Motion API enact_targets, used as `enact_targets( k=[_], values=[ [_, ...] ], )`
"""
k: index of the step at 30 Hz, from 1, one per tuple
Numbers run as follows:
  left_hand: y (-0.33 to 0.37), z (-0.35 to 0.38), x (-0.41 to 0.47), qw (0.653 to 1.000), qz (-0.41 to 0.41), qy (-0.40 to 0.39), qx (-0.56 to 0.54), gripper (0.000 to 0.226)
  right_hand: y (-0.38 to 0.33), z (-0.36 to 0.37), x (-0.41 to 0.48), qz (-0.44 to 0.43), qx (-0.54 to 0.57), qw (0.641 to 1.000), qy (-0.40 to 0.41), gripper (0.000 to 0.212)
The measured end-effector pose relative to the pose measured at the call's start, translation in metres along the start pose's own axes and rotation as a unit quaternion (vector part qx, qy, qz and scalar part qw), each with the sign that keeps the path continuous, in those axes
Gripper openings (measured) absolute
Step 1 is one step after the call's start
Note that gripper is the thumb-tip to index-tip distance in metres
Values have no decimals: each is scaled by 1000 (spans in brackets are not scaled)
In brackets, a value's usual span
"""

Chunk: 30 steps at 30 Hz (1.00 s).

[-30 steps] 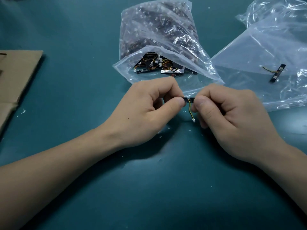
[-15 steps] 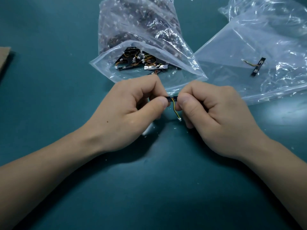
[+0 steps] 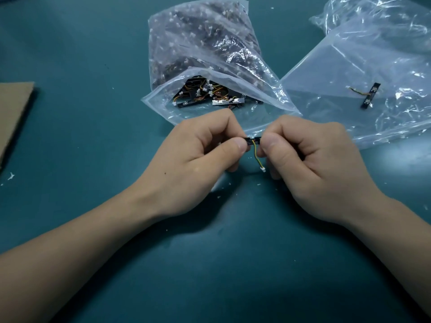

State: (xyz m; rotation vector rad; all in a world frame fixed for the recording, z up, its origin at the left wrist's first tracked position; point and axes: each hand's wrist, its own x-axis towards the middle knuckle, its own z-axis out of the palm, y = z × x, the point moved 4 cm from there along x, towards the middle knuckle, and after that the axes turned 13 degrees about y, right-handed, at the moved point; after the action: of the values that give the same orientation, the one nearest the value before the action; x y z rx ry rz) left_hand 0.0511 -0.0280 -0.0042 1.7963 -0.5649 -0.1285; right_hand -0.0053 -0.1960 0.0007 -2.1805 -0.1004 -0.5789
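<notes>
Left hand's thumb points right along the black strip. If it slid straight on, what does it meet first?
Probably the thumb of the right hand, just past the bare middle of the strip, where the wire hangs.

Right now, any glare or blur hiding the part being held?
Head view: glare streaks on the right plastic bag, none on the black strip pinched between the left hand and right hand; strip sharp; soft hand shadows on the table below.
</notes>
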Motion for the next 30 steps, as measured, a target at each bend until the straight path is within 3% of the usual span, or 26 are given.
enact_targets(
  k=[5,12,20,26,30],
  values=[
    [2,-1,0,1000,6,2,-15,14,-4,2,1,-15,-2,1000,-1,26],
    [3,-7,4,996,44,72,-20,14,-1,10,5,8,6,999,-31,23],
    [-1,2,7,999,17,12,31,12,-5,0,5,-22,15,997,75,26],
    [3,-6,5,997,31,64,-33,18,2,5,7,7,1,1000,7,27],
    [2,-5,6,997,22,66,-16,19,3,5,8,-1,1,1000,-19,29]
  ],
)
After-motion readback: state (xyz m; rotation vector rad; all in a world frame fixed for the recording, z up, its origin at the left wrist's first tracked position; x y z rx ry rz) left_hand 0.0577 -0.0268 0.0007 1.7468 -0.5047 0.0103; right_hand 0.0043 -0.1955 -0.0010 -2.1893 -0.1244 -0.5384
